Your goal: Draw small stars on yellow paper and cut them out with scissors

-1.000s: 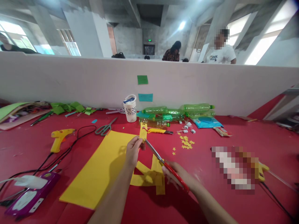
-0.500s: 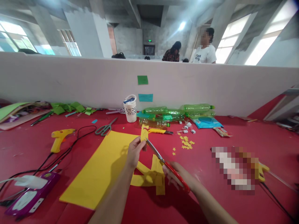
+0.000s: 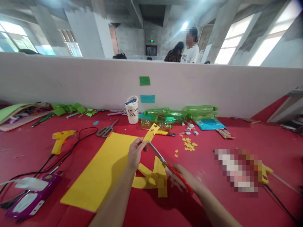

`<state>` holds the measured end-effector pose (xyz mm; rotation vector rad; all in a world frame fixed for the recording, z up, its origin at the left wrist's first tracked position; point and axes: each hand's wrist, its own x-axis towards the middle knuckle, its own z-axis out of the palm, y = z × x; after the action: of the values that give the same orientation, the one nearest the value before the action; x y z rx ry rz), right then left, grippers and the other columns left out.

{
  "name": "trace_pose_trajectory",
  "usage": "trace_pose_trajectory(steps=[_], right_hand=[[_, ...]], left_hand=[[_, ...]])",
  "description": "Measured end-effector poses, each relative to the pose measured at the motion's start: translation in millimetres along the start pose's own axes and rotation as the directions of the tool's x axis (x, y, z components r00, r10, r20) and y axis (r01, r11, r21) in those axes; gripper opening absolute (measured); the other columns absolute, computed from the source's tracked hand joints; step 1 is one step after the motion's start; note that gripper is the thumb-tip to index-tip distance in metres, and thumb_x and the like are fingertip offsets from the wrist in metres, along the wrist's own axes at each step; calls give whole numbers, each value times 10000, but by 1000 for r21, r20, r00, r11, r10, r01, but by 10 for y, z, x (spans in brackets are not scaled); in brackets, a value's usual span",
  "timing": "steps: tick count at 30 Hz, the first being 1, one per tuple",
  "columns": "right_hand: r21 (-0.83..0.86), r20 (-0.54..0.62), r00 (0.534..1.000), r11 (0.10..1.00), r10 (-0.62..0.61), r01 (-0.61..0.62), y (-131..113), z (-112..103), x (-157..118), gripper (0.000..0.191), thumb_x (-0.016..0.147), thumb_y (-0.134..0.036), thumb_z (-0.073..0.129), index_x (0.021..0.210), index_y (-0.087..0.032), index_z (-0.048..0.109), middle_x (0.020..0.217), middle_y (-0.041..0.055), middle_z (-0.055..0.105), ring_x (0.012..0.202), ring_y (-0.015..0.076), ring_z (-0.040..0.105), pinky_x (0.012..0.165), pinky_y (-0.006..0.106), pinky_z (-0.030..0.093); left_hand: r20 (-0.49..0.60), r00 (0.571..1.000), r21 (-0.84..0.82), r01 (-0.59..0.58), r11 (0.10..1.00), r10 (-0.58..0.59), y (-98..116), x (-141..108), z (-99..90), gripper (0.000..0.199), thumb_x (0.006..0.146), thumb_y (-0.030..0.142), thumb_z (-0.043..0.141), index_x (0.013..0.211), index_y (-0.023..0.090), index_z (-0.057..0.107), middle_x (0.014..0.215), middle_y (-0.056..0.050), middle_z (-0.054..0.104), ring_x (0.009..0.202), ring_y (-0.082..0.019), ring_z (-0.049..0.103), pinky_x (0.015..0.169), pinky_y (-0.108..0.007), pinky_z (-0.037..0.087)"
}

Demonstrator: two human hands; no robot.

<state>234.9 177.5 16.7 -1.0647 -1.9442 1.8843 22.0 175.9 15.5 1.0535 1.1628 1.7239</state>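
Near the middle, my left hand (image 3: 137, 150) pinches a yellow paper strip (image 3: 149, 134) that has star-shaped holes near its upper end. My right hand (image 3: 178, 176) is closed round the red handles of a pair of scissors (image 3: 174, 170); their blade tips touch or nearly touch the strip's edge beside my left fingertips. Below the hands, several yellow strips (image 3: 162, 181) overlap on the red table (image 3: 199, 205). A large yellow sheet (image 3: 99, 173) lies left of my left forearm. Small yellow stars (image 3: 189, 145) are scattered to the right, beyond my right hand.
Behind the strip are a yellow cutter (image 3: 163, 133), green bottles (image 3: 201, 109) and a white cup (image 3: 132, 110). Grey-handled scissors (image 3: 106, 130), a yellow glue gun (image 3: 61, 140) and a purple power strip (image 3: 33, 198) with cables lie left. A white partition (image 3: 94, 82) stands behind.
The strip in my left hand has turned, its upper end now leaning right and showing star holes. Across the partition, the person in white has moved left.
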Motion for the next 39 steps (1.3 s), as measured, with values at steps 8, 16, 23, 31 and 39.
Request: trace_pose_trajectory(steps=[8, 16, 23, 31, 39], right_hand=[[-20, 25, 998, 998, -52, 52, -7, -29, -6, 410, 848, -569, 436, 705, -185, 416, 492, -82, 358, 367, 44, 330, 388, 174, 315], [-22, 30, 998, 998, -55, 56, -15, -36, -10, 402, 849, -555, 447, 695, -187, 396, 495, -85, 339, 375, 43, 330, 424, 178, 349], [-42, 15, 999, 999, -34, 35, -21, -35, -10, 405, 845, -562, 447, 694, -190, 393, 500, -78, 356, 374, 51, 348, 408, 183, 336], [-51, 3, 1000, 998, -27, 27, 86, -39, 31, 400, 844, -563, 440, 695, -194, 393, 506, -76, 357, 374, 51, 356, 400, 173, 337], [-78, -10, 999, 997, -31, 31, 91, -49, 34, 403, 844, -557, 449, 693, -187, 400, 502, -75, 367, 373, 46, 374, 400, 165, 335]], left_hand=[[5, 1000, 27, -6, 1000, 6, -7, 11, -15, 151, 802, 261, 543, 692, 159, 561, 553, 26, 514, 535, -96, 458, 554, -217, 377], [-11, 1000, 39, 2, 999, -1, -7, 17, -22, 135, 795, 252, 546, 694, 163, 556, 539, 29, 523, 528, -95, 463, 553, -213, 382], [-21, 1000, 33, 9, 999, -8, -31, 22, -33, 135, 799, 254, 557, 698, 165, 554, 544, 35, 521, 523, -91, 466, 549, -211, 386], [-1, 1000, 49, 3, 999, -3, -2, 13, -31, 164, 813, 248, 542, 671, 166, 540, 545, 32, 513, 529, -91, 464, 556, -214, 389], [-2, 1000, 66, -2, 998, 3, 6, 16, -28, 163, 809, 235, 540, 660, 168, 533, 535, 36, 507, 529, -92, 458, 556, -213, 386]])
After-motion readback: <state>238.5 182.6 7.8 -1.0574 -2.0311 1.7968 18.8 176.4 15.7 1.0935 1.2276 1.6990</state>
